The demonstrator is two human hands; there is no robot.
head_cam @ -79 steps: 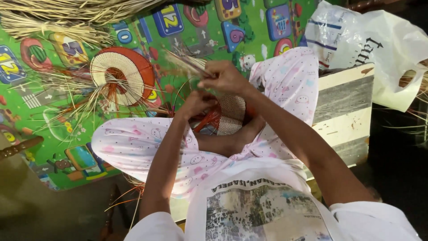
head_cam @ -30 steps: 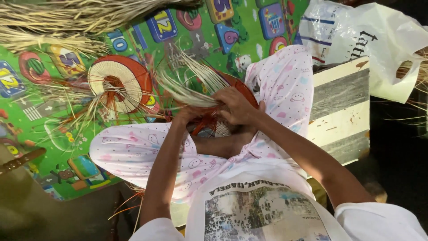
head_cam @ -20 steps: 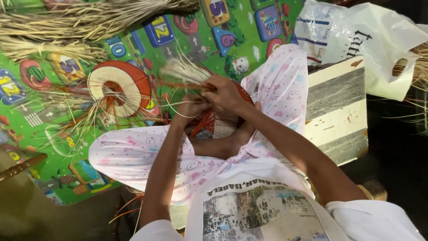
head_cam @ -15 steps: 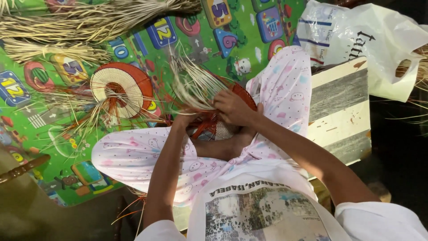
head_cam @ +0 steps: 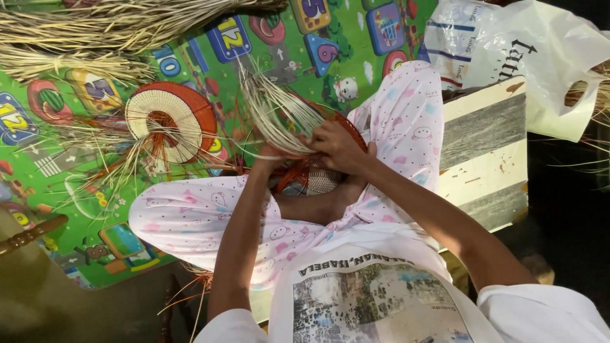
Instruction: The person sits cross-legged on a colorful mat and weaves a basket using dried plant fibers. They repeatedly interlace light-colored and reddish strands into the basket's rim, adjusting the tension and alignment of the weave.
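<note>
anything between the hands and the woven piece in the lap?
Nothing visible. Both the left hand and the right hand already rest on the woven piece, gripping its loose pale strands, which fan up and left over the play mat.

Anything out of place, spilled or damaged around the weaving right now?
Nothing stands out. Both hands, left and right, grip the unfinished woven piece in the lap, its loose straw strands fanning upward. A second woven disc lies flat on the play mat, its ends unwoven, not broken.

Colourful play mat (head_cam: 267,38) under woven disc (head_cam: 170,121), straw bundles (head_cam: 108,25)
</note>
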